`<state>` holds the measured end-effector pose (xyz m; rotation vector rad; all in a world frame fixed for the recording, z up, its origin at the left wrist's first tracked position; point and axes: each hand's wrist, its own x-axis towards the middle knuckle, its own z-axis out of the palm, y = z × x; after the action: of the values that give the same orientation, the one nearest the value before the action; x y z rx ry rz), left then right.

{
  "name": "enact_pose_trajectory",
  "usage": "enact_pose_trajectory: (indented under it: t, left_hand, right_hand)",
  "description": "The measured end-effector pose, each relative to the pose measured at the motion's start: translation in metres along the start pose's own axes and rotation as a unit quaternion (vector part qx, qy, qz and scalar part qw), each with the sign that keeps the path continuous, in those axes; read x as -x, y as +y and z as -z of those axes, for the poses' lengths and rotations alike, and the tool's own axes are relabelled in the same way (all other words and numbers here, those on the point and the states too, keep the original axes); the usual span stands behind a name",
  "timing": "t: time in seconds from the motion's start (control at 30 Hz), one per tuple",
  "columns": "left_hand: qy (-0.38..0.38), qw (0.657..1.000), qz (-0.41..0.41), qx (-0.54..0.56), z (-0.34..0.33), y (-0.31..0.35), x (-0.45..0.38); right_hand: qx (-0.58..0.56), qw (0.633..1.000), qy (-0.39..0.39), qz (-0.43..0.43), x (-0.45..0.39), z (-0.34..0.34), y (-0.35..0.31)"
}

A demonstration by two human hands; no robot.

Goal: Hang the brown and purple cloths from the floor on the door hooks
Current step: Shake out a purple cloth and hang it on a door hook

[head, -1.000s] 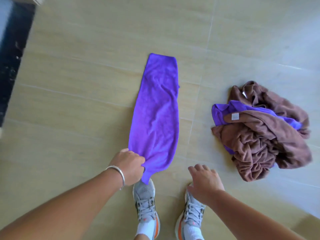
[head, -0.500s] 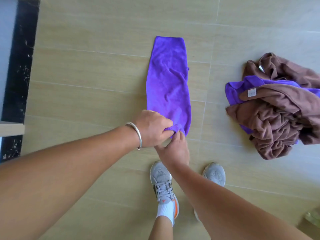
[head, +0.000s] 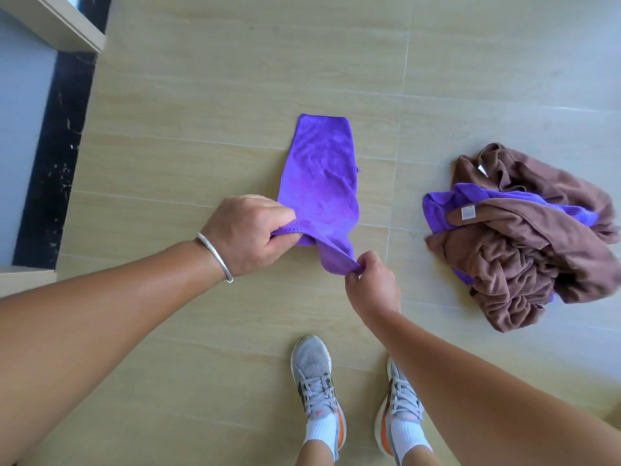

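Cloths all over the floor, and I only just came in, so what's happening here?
A person is bent over a purple cloth laid out on the tiled floor, lifting its near end. The left hand grips one corner and the right hand pinches the other; the far end lies flat. To the right sits a heap of brown cloths tangled with another purple one, untouched. No door hooks are in view, and nothing is hung yet.

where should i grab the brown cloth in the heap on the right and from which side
Take the brown cloth at its top fold beside the white label, coming from above on the near left side. That edge lies exposed and raised, whereas a second purple cloth is tucked into the folds further in. Both hands are busy holding the flat purple cloth.
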<state>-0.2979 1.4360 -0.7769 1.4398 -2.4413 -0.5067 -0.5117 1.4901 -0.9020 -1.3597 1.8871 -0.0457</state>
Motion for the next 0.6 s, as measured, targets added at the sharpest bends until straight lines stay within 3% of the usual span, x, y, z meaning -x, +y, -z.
enact_pose_trajectory:
  t: [0.13,0.2,0.23,0.3,0.37,0.5,0.6]
  left_hand:
    - [0.008,0.999,0.039,-0.035,0.024,-0.028,0.021]
    - [-0.036,0.993,0.083,-0.081,0.023,-0.044,0.038]
    - [-0.098,0.981,0.122,-0.111,0.021,-0.049,0.047]
    - [-0.265,0.927,0.223,-0.145,0.011,-0.057,0.065]
    - [-0.349,0.884,0.282,-0.132,0.004,-0.056,0.074]
    - [-0.302,0.893,0.320,-0.092,0.019,-0.059,0.054]
    - [-0.254,0.902,0.336,-0.093,0.067,-0.075,0.009]
  right_hand:
    - [0.120,0.991,0.002,0.067,0.003,0.014,0.001]
    - [0.221,0.969,-0.016,0.111,0.005,0.023,0.002]
    - [0.269,0.955,-0.030,0.123,0.004,0.027,0.002]
    - [0.330,0.934,-0.053,0.125,0.002,0.038,0.001]
    - [0.347,0.928,-0.067,0.117,-0.004,0.054,-0.004]
    - [0.311,0.940,-0.044,0.135,-0.032,0.106,-0.040]
    - [0.245,0.958,0.016,0.150,-0.061,0.157,-0.097]
